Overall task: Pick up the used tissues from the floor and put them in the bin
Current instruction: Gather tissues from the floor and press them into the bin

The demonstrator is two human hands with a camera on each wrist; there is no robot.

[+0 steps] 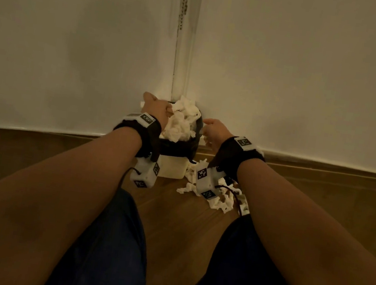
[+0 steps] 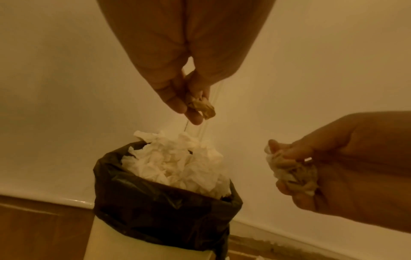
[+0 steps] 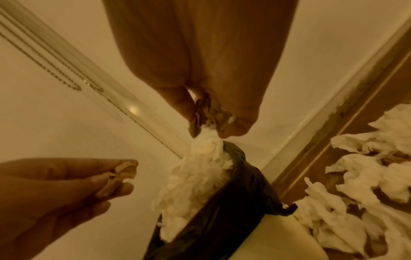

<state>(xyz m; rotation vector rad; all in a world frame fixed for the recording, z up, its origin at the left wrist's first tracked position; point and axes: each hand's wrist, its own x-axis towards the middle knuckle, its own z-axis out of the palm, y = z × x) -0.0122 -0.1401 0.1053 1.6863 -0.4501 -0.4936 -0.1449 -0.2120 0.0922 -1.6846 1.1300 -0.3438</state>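
Left hand and right hand each pinch a crumpled tissue above the overflowing bin; more tissues litter the floor.

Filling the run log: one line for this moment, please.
left hand: pinching tissue wad | right hand: holding tissue wad | bin: heaped | floor tissues: remaining

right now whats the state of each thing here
bin: upright, heaped past its rim
liner: folded over the rim
left hand: pinches a small wad
right hand: grips a crumpled tissue
floor tissues: loose beside the bin
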